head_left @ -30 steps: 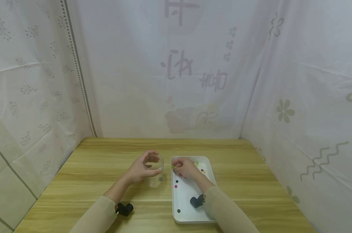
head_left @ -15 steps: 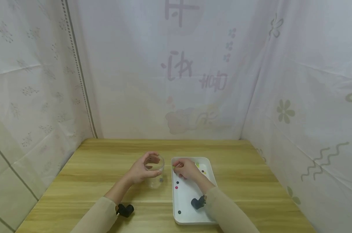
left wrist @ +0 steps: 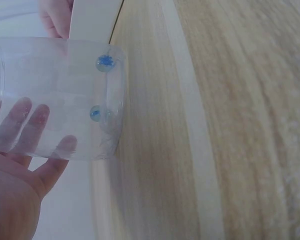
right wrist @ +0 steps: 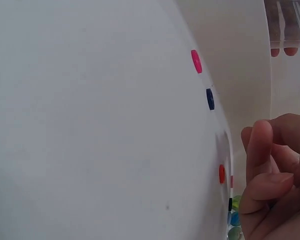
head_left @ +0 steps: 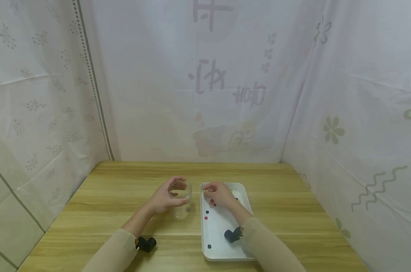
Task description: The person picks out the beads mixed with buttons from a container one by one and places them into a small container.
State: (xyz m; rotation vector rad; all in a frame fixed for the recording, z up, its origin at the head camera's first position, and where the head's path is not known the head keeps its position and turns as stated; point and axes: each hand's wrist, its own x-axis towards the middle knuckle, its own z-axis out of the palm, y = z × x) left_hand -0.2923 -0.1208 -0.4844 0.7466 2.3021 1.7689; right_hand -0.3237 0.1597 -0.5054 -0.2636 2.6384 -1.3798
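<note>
Head view: wood-grain tabletop [head_left: 293,215] under and around the white tray [head_left: 220,245]; behind it and on both sides, pale printed hangings [head_left: 151,94] with flowers, sprigs and faded, hard-to-read lettering. Just left of the tray, a clear jar [head_left: 182,212] in the left hand [head_left: 164,198], fingers and thumb curled round it near the rim; cannot tell whether its base touches the tabletop. Over the tray's far left corner, the right hand [head_left: 220,196], thumb and forefinger pinched together on a yellow-green bit [head_left: 204,191], mostly covered by the fingertips. Inside the tray's left edge, a pink disc [head_left: 206,218] and a dark disc [head_left: 207,212], side by side. Over the tray's near right corner, a beige sleeve [head_left: 273,241], hiding that part and cut off below.

Left wrist view: soft, blurred tabletop across the right side. Between left palm and tray, the jar, with two blue-patterned marbles [left wrist: 105,63] at its base; left fingers visible through the clear wall, palm cut off. Beside the tray's edge, only part of the right hand, grip impossible to judge from here.

Right wrist view: bare tray floor over most of the left. Near the tray's rim, a red disc [right wrist: 221,174]; farther along it, green and blue glassy balls [right wrist: 235,218], half hidden by right-hand fingers. Beyond the tray's wall, jar base and left fingertips, cropped at upper right.
</note>
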